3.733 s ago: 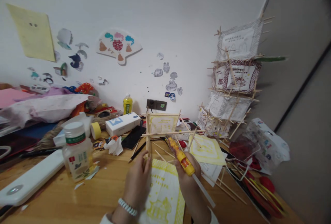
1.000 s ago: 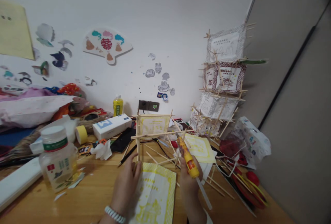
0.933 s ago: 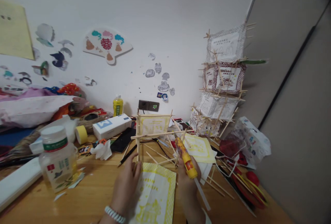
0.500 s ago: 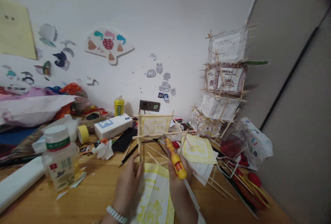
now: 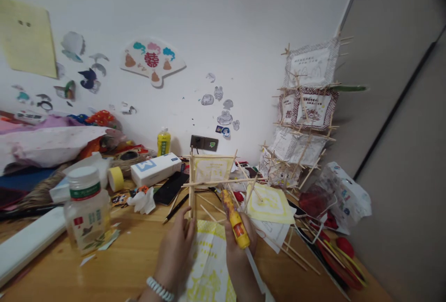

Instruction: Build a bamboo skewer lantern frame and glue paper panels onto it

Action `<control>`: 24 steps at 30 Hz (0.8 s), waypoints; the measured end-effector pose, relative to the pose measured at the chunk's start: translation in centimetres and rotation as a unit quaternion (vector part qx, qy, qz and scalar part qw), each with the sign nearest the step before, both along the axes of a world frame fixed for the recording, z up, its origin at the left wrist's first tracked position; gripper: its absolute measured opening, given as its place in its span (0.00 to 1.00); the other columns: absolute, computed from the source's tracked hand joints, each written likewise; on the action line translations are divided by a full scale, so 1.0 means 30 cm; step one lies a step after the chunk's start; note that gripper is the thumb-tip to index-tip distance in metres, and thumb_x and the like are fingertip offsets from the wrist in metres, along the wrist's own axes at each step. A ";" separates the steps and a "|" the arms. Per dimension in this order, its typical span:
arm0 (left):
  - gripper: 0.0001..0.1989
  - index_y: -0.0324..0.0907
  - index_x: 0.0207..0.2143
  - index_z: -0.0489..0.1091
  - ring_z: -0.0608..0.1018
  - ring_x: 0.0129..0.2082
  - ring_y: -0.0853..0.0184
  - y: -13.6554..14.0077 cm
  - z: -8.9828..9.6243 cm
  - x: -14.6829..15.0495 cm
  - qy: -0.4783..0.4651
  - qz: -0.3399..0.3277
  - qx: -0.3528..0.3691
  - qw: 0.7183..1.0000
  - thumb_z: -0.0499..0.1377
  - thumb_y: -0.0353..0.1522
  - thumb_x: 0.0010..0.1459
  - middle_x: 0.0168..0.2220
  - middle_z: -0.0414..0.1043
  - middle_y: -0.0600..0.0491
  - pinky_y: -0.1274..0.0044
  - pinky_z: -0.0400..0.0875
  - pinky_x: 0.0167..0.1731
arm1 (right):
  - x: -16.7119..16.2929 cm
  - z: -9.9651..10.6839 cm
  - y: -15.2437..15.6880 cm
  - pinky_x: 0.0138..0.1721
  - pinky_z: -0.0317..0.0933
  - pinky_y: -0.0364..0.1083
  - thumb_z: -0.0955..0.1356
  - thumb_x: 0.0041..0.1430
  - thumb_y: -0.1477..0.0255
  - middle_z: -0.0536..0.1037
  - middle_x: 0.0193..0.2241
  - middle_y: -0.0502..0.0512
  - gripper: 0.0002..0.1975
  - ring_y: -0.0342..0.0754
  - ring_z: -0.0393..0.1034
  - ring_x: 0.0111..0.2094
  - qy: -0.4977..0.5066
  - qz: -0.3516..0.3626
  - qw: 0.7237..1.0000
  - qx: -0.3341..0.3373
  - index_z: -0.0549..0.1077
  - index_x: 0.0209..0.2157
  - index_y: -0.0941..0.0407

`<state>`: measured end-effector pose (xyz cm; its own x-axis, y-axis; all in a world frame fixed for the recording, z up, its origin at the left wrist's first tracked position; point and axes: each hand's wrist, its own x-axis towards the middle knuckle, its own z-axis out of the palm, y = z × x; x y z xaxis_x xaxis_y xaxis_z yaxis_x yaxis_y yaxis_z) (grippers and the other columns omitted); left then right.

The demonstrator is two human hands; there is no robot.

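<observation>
My right hand (image 5: 240,241) wraps round a yellow hot glue gun (image 5: 235,218), its nozzle pointing up and away from me. From the rear of the gun trails a pale glue stick (image 5: 253,265). The nozzle is close under the crossbar of a wooden stick frame (image 5: 212,183); whether they touch I cannot tell. Behind that bar, a paper panel with a yellow border (image 5: 213,168) spans the frame. My left hand (image 5: 177,239), with a beaded bracelet, pinches the low end of the frame's upright stick. Between my wrists lies a yellow-printed sheet (image 5: 207,265).
Left stand a clear jar (image 5: 87,218), a white box (image 5: 155,169), a tape roll (image 5: 116,179) and a phone (image 5: 171,188). To the right are another yellow-patterned sheet (image 5: 270,203), loose sticks (image 5: 298,258), a plastic bag (image 5: 343,195) and a tall stick-and-paper tower (image 5: 306,107).
The view has turned slightly left, so everything sits a little further right. The glue gun's nozzle has dropped slightly from the crossbar. Both hands keep their holds.
</observation>
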<state>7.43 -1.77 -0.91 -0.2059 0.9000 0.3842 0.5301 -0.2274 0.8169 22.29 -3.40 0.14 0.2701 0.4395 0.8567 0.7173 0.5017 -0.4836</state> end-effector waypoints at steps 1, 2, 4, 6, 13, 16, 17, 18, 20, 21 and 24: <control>0.23 0.38 0.48 0.63 0.72 0.19 0.64 0.001 -0.003 -0.001 0.006 0.002 -0.002 1.000 0.46 0.43 0.56 0.19 0.65 0.57 0.75 0.63 0.21 | -0.001 -0.004 0.002 0.25 0.61 0.43 0.63 0.60 0.58 0.74 0.24 0.51 0.14 0.46 0.69 0.24 0.005 0.007 1.000 -0.003 0.71 0.32 0.55; 0.23 0.39 0.48 0.63 0.72 0.19 0.64 0.002 -0.006 -0.001 0.008 0.003 -0.004 1.000 0.46 0.43 0.56 0.18 0.65 0.58 0.76 0.63 0.20 | -0.003 -0.007 0.003 0.25 0.61 0.43 0.63 0.60 0.58 0.74 0.23 0.50 0.15 0.46 0.69 0.23 0.010 0.011 1.000 -0.009 0.71 0.32 0.55; 0.23 0.39 0.49 0.62 0.72 0.20 0.64 0.003 -0.009 -0.002 0.005 0.000 -0.007 1.000 0.45 0.43 0.56 0.19 0.65 0.58 0.76 0.64 0.21 | -0.005 -0.011 0.001 0.25 0.61 0.43 0.63 0.60 0.57 0.73 0.22 0.50 0.15 0.46 0.68 0.23 0.012 0.010 1.000 -0.022 0.70 0.30 0.54; 0.23 0.40 0.49 0.61 0.73 0.20 0.64 0.004 -0.012 -0.003 0.005 -0.003 -0.008 1.000 0.45 0.43 0.57 0.20 0.66 0.57 0.76 0.64 0.22 | -0.006 -0.009 -0.006 0.25 0.61 0.44 0.62 0.61 0.58 0.72 0.22 0.50 0.16 0.46 0.68 0.23 0.011 0.007 0.999 -0.029 0.69 0.29 0.54; 0.23 0.39 0.50 0.61 0.73 0.20 0.64 -0.003 -0.012 -0.003 0.012 -0.006 -0.015 1.000 0.45 0.43 0.57 0.20 0.68 0.56 0.76 0.62 0.20 | 0.000 -0.012 -0.006 0.28 0.62 0.44 0.62 0.62 0.61 0.76 0.28 0.54 0.13 0.47 0.70 0.27 0.000 -0.023 1.000 -0.001 0.71 0.34 0.56; 0.23 0.39 0.50 0.61 0.73 0.20 0.64 -0.006 -0.007 -0.002 0.016 0.005 -0.019 1.000 0.45 0.42 0.57 0.21 0.69 0.55 0.77 0.62 0.20 | 0.004 -0.027 0.007 0.29 0.63 0.45 0.62 0.62 0.61 0.76 0.31 0.56 0.14 0.48 0.71 0.28 0.000 -0.038 0.999 0.004 0.71 0.38 0.56; 0.23 0.39 0.50 0.61 0.73 0.20 0.64 -0.006 -0.005 -0.002 0.018 0.006 -0.022 1.000 0.45 0.43 0.57 0.21 0.69 0.55 0.76 0.62 0.20 | 0.005 -0.030 0.009 0.29 0.63 0.45 0.62 0.62 0.61 0.76 0.30 0.56 0.14 0.48 0.71 0.28 0.000 -0.038 0.999 0.004 0.70 0.37 0.56; 0.24 0.39 0.50 0.61 0.73 0.20 0.64 -0.005 -0.004 -0.003 0.018 0.006 -0.024 1.000 0.45 0.43 0.56 0.21 0.69 0.55 0.76 0.62 0.20 | 0.004 -0.032 0.010 0.28 0.63 0.45 0.62 0.62 0.61 0.76 0.29 0.55 0.14 0.48 0.71 0.27 0.000 -0.035 0.999 0.004 0.70 0.37 0.56; 0.23 0.39 0.49 0.62 0.73 0.20 0.64 -0.004 -0.003 -0.003 0.017 0.003 -0.025 1.000 0.45 0.43 0.56 0.21 0.69 0.55 0.76 0.62 0.20 | -0.001 -0.031 0.007 0.27 0.62 0.44 0.61 0.62 0.61 0.76 0.27 0.54 0.14 0.48 0.70 0.26 -0.002 -0.030 1.000 0.005 0.71 0.35 0.56; 0.23 0.39 0.49 0.62 0.73 0.20 0.64 -0.003 -0.003 -0.003 0.016 0.002 -0.022 1.000 0.45 0.43 0.56 0.20 0.68 0.56 0.76 0.62 0.20 | -0.005 -0.029 0.004 0.26 0.62 0.44 0.61 0.62 0.60 0.75 0.26 0.54 0.14 0.48 0.70 0.25 -0.005 -0.031 0.999 0.006 0.71 0.34 0.56; 0.23 0.39 0.49 0.62 0.72 0.19 0.65 -0.003 -0.004 -0.001 0.008 -0.004 -0.011 1.000 0.45 0.42 0.56 0.19 0.67 0.57 0.77 0.62 0.20 | -0.022 -0.022 -0.001 0.26 0.61 0.44 0.61 0.62 0.58 0.74 0.24 0.53 0.16 0.47 0.69 0.24 -0.020 -0.030 0.999 0.002 0.71 0.30 0.55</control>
